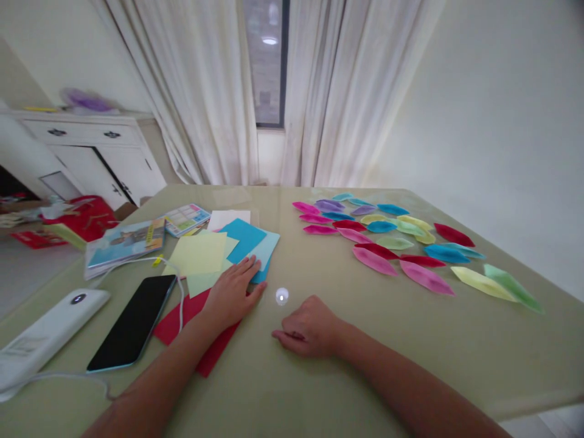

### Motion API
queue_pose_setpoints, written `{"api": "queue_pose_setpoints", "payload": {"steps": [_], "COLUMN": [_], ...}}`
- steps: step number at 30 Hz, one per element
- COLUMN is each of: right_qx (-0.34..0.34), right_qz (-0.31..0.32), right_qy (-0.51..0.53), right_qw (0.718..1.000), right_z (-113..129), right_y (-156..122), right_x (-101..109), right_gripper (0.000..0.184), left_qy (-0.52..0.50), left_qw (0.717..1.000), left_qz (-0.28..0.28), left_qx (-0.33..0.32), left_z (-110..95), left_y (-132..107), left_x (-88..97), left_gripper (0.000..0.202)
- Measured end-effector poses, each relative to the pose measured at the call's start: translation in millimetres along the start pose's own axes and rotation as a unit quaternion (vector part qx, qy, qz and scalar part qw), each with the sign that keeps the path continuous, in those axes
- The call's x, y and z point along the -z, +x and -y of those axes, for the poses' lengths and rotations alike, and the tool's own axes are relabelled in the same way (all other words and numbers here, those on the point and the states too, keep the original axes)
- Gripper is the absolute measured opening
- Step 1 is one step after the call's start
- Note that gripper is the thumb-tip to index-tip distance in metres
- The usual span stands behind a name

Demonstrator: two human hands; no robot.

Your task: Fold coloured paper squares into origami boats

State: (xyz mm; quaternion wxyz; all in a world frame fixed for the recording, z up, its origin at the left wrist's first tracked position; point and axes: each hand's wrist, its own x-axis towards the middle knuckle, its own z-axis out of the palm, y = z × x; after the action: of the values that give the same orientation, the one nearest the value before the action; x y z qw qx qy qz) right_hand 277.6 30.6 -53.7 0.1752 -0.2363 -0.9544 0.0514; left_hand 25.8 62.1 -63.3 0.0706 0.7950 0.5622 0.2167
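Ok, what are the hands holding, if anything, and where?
No hold shows: the left hand lies on flat coloured paper sheets; the right hand is curled, its inside hidden.

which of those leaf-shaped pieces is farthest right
The light green leaf-shaped piece at the right end of the spread: its tip reaches farther right than any other, past the pale yellow piece beside it.

Sheets (199, 252) left, paper pieces (382, 227) right; curtains (214, 91) behind
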Motion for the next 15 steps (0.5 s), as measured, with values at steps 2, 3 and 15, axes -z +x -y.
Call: {"api": "queue_pose_setpoints", "payload": {"steps": [2, 3, 15], "right_qx": [-0.003, -0.004, -0.042], "right_qz": [0.002, 0.004, 0.064], "right_qy": [0.004, 0.005, 0.016], "right_qw": [1.000, 1.000, 0.997], "right_z": [0.0, 0.3, 3.2], "right_y": [0.6, 1.1, 6.3], "right_x": [0.1, 0.2, 8.8], "right_gripper": [0.047, 0.047, 0.045], "left_qy": [-0.005, -0.008, 0.002], "left_qw": [1.000, 1.000, 1.000], "left_qz": [0.008, 0.011, 0.012], "left_qx": [-0.011, -0.016, -0.015], "left_z": [-2.2, -3.4, -8.7], "left_y": [1.2, 1.6, -0.6], "left_x": [3.2, 4.3, 9.3], "left_gripper": [0.056, 0.053, 0.056]}}
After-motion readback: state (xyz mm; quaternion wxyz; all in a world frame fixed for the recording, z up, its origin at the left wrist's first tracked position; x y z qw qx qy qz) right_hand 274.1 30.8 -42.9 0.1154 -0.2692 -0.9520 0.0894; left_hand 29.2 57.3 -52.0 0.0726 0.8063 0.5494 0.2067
